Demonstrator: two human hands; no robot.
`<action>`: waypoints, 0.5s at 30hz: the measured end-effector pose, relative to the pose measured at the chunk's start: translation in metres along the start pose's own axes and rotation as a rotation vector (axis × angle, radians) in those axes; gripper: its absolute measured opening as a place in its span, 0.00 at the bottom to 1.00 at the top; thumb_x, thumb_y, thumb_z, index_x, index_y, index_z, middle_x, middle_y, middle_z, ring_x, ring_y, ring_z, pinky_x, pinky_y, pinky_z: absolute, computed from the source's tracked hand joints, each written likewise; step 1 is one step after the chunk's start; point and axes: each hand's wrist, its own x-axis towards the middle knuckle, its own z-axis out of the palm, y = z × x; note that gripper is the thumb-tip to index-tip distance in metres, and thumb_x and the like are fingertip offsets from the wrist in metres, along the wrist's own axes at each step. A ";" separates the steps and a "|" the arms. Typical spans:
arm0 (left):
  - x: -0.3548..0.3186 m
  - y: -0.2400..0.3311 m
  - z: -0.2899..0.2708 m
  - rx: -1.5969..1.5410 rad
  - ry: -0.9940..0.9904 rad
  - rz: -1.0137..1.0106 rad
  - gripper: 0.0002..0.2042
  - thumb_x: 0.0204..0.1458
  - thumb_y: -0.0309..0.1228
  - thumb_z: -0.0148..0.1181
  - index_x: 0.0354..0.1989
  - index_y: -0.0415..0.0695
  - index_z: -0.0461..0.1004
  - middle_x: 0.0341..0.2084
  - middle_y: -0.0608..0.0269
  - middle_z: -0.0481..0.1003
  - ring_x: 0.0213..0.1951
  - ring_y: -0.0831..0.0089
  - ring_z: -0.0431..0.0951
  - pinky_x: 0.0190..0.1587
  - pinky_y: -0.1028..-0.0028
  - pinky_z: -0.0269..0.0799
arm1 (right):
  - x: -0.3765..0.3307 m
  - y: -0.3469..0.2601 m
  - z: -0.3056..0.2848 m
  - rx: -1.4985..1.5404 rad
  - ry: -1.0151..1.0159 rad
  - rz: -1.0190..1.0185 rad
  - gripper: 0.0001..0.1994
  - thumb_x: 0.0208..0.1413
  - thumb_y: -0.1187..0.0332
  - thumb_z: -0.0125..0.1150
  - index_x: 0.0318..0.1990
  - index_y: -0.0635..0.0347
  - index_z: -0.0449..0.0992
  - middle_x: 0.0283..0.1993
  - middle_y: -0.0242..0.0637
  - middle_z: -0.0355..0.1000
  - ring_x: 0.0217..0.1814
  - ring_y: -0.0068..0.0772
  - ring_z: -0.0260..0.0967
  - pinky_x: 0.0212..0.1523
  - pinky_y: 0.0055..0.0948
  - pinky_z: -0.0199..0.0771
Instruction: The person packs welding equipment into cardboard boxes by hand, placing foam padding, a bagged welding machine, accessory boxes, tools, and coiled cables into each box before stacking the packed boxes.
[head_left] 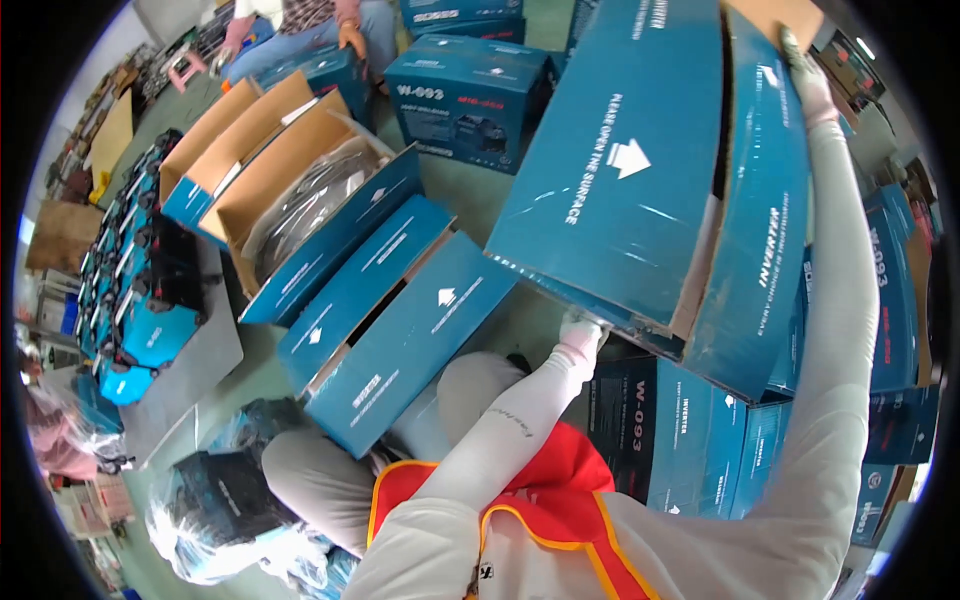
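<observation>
A large blue cardboard box (620, 170) is held up tilted in front of me, its two top flaps nearly meeting with a narrow gap between them. My left hand (580, 335), in a pale glove, grips its lower near edge; the fingers are partly hidden beneath the box. At the far right end my right hand (808, 80), gloved too, holds the box beside a raised brown end flap (775, 22). Left of it, another blue box (410, 335) with its flaps folded nearly together stands by my knees. An open box (300, 215) beyond holds something wrapped in clear plastic.
Closed blue boxes (470, 100) stand ahead, with more stacked boxes (690, 440) at my right. Several blue-and-black machines (150, 290) sit in rows on a grey board at the left. Plastic-wrapped black items (225, 500) lie by my knee. Another person (330, 35) sits at the back.
</observation>
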 end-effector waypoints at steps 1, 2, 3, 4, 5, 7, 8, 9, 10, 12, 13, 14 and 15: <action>0.001 -0.012 0.003 -0.017 0.073 0.061 0.18 0.55 0.21 0.58 0.52 0.53 0.66 0.45 0.63 0.73 0.43 0.68 0.76 0.40 0.70 0.78 | 0.007 0.014 -0.010 -0.068 0.024 -0.113 0.29 0.64 0.52 0.54 0.64 0.62 0.65 0.56 0.43 0.72 0.56 0.29 0.70 0.60 0.26 0.67; 0.001 -0.024 0.004 -0.035 0.152 0.121 0.19 0.54 0.21 0.59 0.52 0.53 0.66 0.47 0.62 0.73 0.44 0.67 0.77 0.40 0.70 0.79 | 0.008 0.018 -0.018 -0.089 0.052 -0.114 0.29 0.64 0.52 0.54 0.64 0.62 0.65 0.56 0.43 0.72 0.56 0.29 0.70 0.60 0.26 0.67; 0.004 -0.027 -0.004 -0.022 0.143 0.114 0.19 0.54 0.21 0.59 0.52 0.53 0.66 0.47 0.62 0.73 0.44 0.67 0.77 0.40 0.70 0.79 | 0.009 0.018 -0.008 -0.088 0.043 -0.152 0.28 0.62 0.49 0.56 0.60 0.64 0.69 0.54 0.42 0.74 0.54 0.29 0.71 0.58 0.27 0.68; 0.008 -0.021 -0.021 0.112 0.060 0.239 0.20 0.53 0.19 0.60 0.53 0.52 0.66 0.45 0.60 0.73 0.43 0.65 0.77 0.40 0.68 0.80 | 0.009 0.016 0.013 -0.071 0.026 -0.190 0.29 0.60 0.47 0.58 0.55 0.65 0.73 0.52 0.41 0.75 0.52 0.29 0.71 0.55 0.28 0.69; 0.010 -0.007 -0.045 0.254 -0.006 0.374 0.22 0.51 0.18 0.61 0.53 0.51 0.66 0.44 0.58 0.74 0.43 0.63 0.78 0.39 0.65 0.80 | 0.010 0.021 0.043 -0.033 0.001 -0.222 0.30 0.58 0.44 0.60 0.51 0.67 0.76 0.49 0.40 0.77 0.50 0.29 0.71 0.53 0.29 0.70; 0.011 0.010 -0.069 0.297 -0.189 0.672 0.19 0.51 0.18 0.60 0.50 0.50 0.68 0.42 0.56 0.75 0.42 0.61 0.78 0.38 0.63 0.81 | 0.029 0.025 0.074 -0.250 0.058 -0.292 0.32 0.59 0.41 0.56 0.51 0.67 0.76 0.50 0.41 0.77 0.52 0.30 0.71 0.55 0.30 0.69; -0.027 -0.029 0.033 -0.046 0.037 0.030 0.12 0.56 0.24 0.56 0.48 0.48 0.70 0.43 0.54 0.75 0.42 0.59 0.79 0.38 0.61 0.81 | 0.050 0.056 -0.055 0.210 -0.400 -0.620 0.34 0.59 0.39 0.54 0.52 0.67 0.75 0.50 0.43 0.76 0.54 0.31 0.70 0.57 0.31 0.67; -0.036 -0.011 0.043 0.127 0.172 0.162 0.11 0.59 0.33 0.53 0.48 0.46 0.71 0.44 0.55 0.75 0.41 0.59 0.79 0.36 0.61 0.81 | 0.040 0.066 -0.008 -0.425 0.135 -0.435 0.33 0.59 0.41 0.54 0.52 0.68 0.75 0.51 0.45 0.76 0.55 0.32 0.70 0.58 0.32 0.67; -0.033 -0.005 0.037 0.122 0.124 0.087 0.13 0.59 0.37 0.54 0.51 0.48 0.70 0.46 0.61 0.74 0.44 0.65 0.77 0.40 0.65 0.78 | 0.048 0.067 -0.005 -0.318 0.122 -0.383 0.31 0.60 0.43 0.54 0.52 0.66 0.75 0.54 0.47 0.75 0.59 0.34 0.68 0.60 0.32 0.66; -0.028 0.018 0.001 0.141 0.095 0.029 0.16 0.59 0.41 0.55 0.53 0.51 0.69 0.47 0.66 0.74 0.47 0.71 0.76 0.44 0.70 0.76 | 0.034 0.062 0.031 -0.135 0.063 -0.366 0.30 0.62 0.47 0.55 0.56 0.69 0.71 0.55 0.45 0.73 0.57 0.33 0.69 0.59 0.30 0.67; -0.024 0.030 -0.010 1.025 -0.026 0.468 0.18 0.60 0.41 0.54 0.56 0.49 0.68 0.50 0.62 0.73 0.49 0.66 0.75 0.48 0.65 0.73 | 0.021 0.057 0.046 -0.068 0.016 -0.287 0.32 0.63 0.49 0.54 0.61 0.71 0.66 0.58 0.45 0.71 0.58 0.33 0.69 0.61 0.28 0.66; -0.019 0.039 -0.018 1.894 -0.171 0.931 0.20 0.60 0.41 0.52 0.58 0.46 0.67 0.53 0.59 0.72 0.51 0.60 0.74 0.53 0.60 0.71 | 0.009 0.049 0.057 -0.104 0.043 -0.314 0.33 0.62 0.47 0.55 0.61 0.70 0.67 0.58 0.46 0.71 0.58 0.34 0.69 0.61 0.28 0.66; -0.015 0.036 -0.025 1.901 -0.199 0.953 0.20 0.60 0.41 0.52 0.58 0.46 0.67 0.53 0.59 0.72 0.51 0.60 0.74 0.53 0.60 0.71 | 0.001 0.041 0.060 -0.149 0.074 -0.341 0.34 0.60 0.45 0.56 0.60 0.70 0.67 0.57 0.47 0.72 0.58 0.35 0.70 0.61 0.29 0.66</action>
